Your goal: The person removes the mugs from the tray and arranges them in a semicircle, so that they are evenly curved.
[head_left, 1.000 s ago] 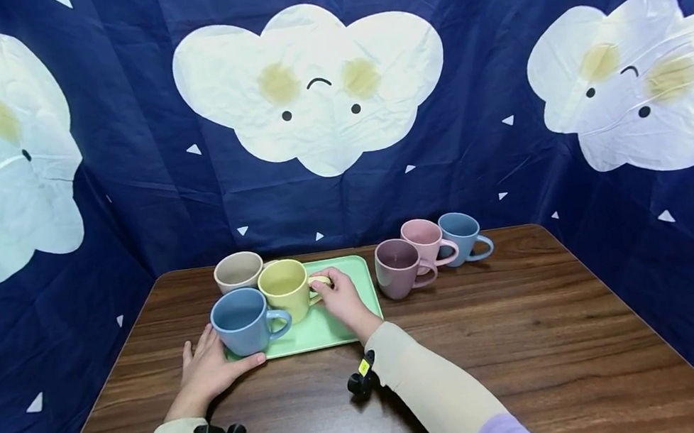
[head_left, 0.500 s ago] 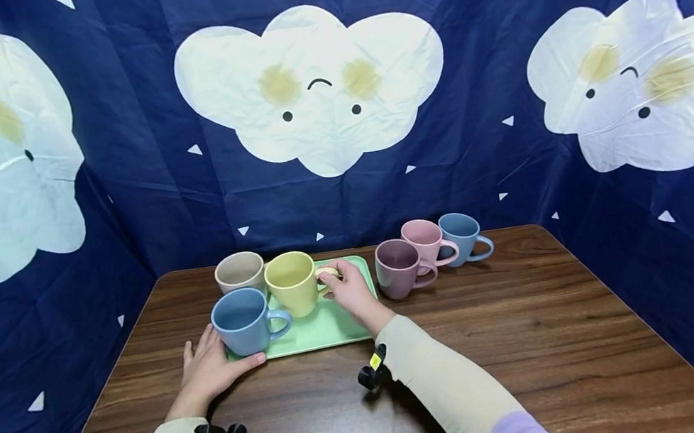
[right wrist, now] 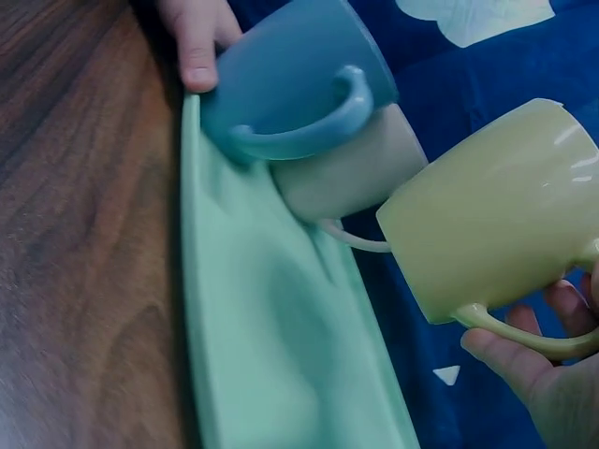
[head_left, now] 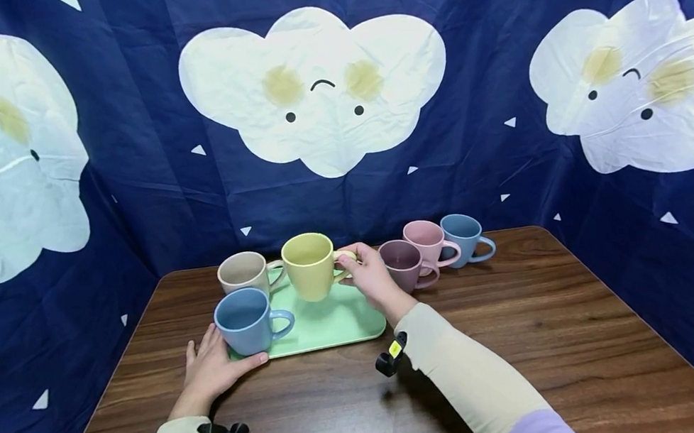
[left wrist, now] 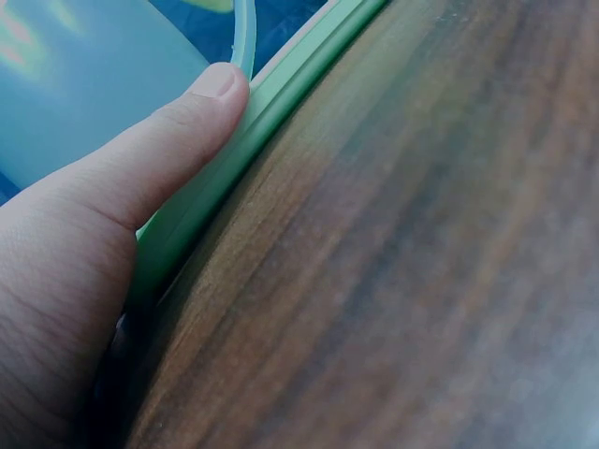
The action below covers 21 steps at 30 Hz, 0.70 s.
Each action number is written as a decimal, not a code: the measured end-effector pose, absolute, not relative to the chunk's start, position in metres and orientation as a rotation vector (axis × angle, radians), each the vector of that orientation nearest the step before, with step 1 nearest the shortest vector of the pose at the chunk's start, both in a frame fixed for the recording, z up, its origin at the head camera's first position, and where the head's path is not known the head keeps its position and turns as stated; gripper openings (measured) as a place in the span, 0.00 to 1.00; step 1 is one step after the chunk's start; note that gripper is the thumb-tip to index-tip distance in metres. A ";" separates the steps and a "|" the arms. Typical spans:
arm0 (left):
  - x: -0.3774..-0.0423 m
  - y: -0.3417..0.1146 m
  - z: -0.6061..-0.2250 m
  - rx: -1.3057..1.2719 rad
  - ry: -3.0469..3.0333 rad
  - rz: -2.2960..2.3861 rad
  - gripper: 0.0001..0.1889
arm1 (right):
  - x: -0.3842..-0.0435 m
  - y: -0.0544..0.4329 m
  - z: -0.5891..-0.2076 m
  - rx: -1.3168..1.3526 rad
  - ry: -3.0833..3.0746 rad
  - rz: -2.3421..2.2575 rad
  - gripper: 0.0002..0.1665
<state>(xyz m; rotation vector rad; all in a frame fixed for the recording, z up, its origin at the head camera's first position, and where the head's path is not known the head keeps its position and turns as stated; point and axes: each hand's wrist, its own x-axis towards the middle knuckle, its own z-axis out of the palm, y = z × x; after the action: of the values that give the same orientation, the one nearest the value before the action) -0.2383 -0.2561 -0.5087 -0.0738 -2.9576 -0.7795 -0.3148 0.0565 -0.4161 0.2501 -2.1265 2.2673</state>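
My right hand (head_left: 369, 271) pinches the handle of a yellow mug (head_left: 309, 267), holding it upright above the green tray (head_left: 340, 324). In the right wrist view, the yellow mug (right wrist: 496, 215) hangs clear of the tray. My left hand (head_left: 210, 371) rests against the tray's front left corner, thumb stretched along the front rim. The left wrist view shows that thumb (left wrist: 178, 140) lying on the green rim. A blue mug (head_left: 244, 325) stands on the tray beside this hand. Behind it is a beige mug (head_left: 242, 271), its handle pointing right.
Right of the tray stand a purple mug (head_left: 402, 264), a pink mug (head_left: 424, 237) and a second blue mug (head_left: 461, 235), close together. My right hand partly covers the purple one. A blue cloth (head_left: 482, 158) with white clouds hangs behind the wooden table (head_left: 526, 324).
My right hand has lifted the yellow mug off the tray, up and to the right, away from between the blue and beige mugs. My left hand has stayed at the tray corner.
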 end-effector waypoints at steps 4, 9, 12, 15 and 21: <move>-0.239 -0.256 -0.509 -0.071 -2.958 -0.779 0.68 | -0.315 0.066 -0.405 0.248 -2.092 2.279 0.09; -0.240 -0.257 -0.512 -0.058 -2.958 -0.786 0.68 | -0.317 0.079 -0.396 0.237 -2.050 2.304 0.08; -0.239 -0.258 -0.513 -0.063 -2.953 -0.788 0.68 | -0.319 0.087 -0.391 0.236 -2.030 2.312 0.08; -0.239 -0.258 -0.513 -0.066 -2.951 -0.790 0.68 | -0.320 0.094 -0.385 0.237 -2.034 2.294 0.08; -0.240 -0.258 -0.512 -0.068 -2.954 -0.785 0.68 | -0.319 0.111 -0.373 0.198 -2.013 2.292 0.08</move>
<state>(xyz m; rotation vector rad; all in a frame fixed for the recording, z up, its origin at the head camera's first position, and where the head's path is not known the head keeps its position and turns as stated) -0.2405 -0.2576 -0.5124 -0.0682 -2.9535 -0.7848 -0.3193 0.1115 -0.3733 0.1982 -2.0132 2.2921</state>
